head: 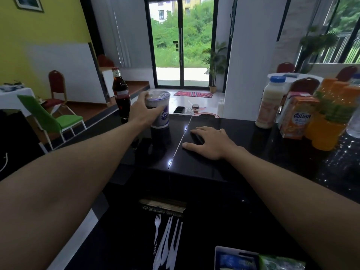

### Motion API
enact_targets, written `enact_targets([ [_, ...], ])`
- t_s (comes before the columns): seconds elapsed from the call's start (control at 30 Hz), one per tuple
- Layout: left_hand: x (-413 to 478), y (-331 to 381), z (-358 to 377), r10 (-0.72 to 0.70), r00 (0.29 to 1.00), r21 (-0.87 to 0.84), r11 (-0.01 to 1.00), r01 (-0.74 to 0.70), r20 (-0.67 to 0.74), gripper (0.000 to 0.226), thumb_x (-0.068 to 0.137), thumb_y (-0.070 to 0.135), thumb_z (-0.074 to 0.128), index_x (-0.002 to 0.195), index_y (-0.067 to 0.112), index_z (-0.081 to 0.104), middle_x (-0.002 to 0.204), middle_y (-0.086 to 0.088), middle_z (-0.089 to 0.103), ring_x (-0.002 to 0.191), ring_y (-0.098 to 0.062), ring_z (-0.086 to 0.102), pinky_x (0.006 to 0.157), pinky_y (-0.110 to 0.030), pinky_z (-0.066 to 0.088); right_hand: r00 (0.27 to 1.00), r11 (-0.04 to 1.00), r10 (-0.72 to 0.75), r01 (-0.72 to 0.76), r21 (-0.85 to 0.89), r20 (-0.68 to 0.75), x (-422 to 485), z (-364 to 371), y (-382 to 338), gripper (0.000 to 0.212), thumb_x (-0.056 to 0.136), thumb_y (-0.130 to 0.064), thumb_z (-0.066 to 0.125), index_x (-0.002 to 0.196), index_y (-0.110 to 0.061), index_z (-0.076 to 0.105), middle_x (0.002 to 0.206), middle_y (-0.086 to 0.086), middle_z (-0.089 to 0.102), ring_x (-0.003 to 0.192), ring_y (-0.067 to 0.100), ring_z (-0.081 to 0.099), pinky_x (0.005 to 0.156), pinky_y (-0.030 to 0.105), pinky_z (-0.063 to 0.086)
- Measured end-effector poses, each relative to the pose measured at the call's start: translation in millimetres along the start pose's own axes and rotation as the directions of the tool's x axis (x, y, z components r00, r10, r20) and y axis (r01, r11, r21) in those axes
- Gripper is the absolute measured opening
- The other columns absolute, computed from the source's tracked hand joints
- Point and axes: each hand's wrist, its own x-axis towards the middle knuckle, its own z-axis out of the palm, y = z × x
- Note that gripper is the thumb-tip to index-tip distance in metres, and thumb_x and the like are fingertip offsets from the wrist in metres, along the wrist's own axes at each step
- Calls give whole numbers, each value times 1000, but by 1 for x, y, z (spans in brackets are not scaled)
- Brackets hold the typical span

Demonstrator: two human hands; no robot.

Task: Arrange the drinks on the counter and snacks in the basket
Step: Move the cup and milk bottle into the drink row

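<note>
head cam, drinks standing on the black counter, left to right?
Cola bottle → sealed cup held by the left hand → white milk bottle → orange juice carton → orange bottles → clear bottle at the right edge.

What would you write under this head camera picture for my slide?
Left hand grips a sealed cup beside a cola bottle while the right hand rests flat on the black counter.
</note>
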Motion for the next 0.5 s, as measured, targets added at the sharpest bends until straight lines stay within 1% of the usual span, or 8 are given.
enact_targets([
  [0.07, -3, 3, -4, 7, 1000, 3, 1000, -7, 30, 75, 71, 47, 82, 135, 24, 49, 130, -6, 60, 112, -24, 60, 92, -32, 51, 1000, 1000, 0, -1, 17, 15, -3, -2, 0, 103, 68, -96, 31, 149, -34, 44, 161, -4, 35, 149, 14, 27, 116, 49, 18],
  [0.13, -8, 8, -8, 14, 997, 4, 1000, -14, 71, 73, 71, 48, 83, 131, 25, 49, 124, -3, 60, 104, -22, 61, 87, -32, 52, 1000, 999, -6, 5, 32, 20, -6, -5, -1, 98, 72, -93, 39, 148, -31, 46, 160, -1, 37, 148, 15, 31, 116, 45, 23],
  [0.2, -10, 12, -8, 11, 994, 7, 1000, -12, 113, 65, 75, 47, 80, 126, 25, 47, 112, -2, 58, 93, -21, 60, 80, -30, 48, 999, 997, -5, 3, 76, 33, -6, -8, 0, 87, 78, -84, 51, 141, -24, 54, 150, 4, 49, 139, 21, 44, 110, 40, 34],
  [0.27, -15, 15, -9, -9, 989, -27, 1000, 13, 146, 59, 79, 42, 78, 124, 24, 44, 97, -2, 57, 83, -19, 58, 74, -31, 46, 998, 987, -9, -1, 163, 57, -8, -12, -2, 78, 79, -74, 63, 132, -17, 61, 139, 7, 57, 125, 24, 53, 104, 38, 43],
  [0.33, -22, 20, -9, -5, 987, -59, 998, 15, 160, 61, 79, 30, 78, 127, 22, 42, 88, -4, 58, 80, -21, 59, 73, -35, 51, 998, 979, -16, 2, 205, 66, -10, -17, 0, 73, 78, -69, 69, 129, -17, 63, 134, 5, 59, 119, 21, 57, 101, 35, 45],
  [0.37, -25, 20, -9, 4, 987, -64, 998, 6, 163, 65, 77, 24, 78, 130, 21, 40, 91, -8, 59, 82, -24, 60, 77, -38, 55, 998, 980, -24, 10, 200, 66, -12, -20, 2, 74, 78, -69, 70, 130, -18, 62, 135, 3, 59, 118, 19, 56, 100, 32, 45],
  [0.43, -33, 20, -6, 24, 983, -68, 998, -12, 180, 79, 74, 16, 80, 139, 23, 35, 105, -20, 60, 90, -30, 62, 86, -45, 56, 998, 982, -33, 23, 189, 50, -19, -25, 6, 79, 77, -70, 70, 138, -21, 58, 139, -1, 57, 123, 16, 54, 98, 25, 40],
  [0.5, -42, 18, 0, 34, 980, -99, 995, -15, 195, 97, 72, 13, 82, 149, 27, 25, 111, -23, 60, 97, -32, 64, 90, -44, 55, 1000, 980, -20, 17, 196, 15, -28, -28, 14, 80, 78, -71, 68, 141, -23, 55, 141, -4, 57, 124, 13, 53, 97, 23, 37],
])
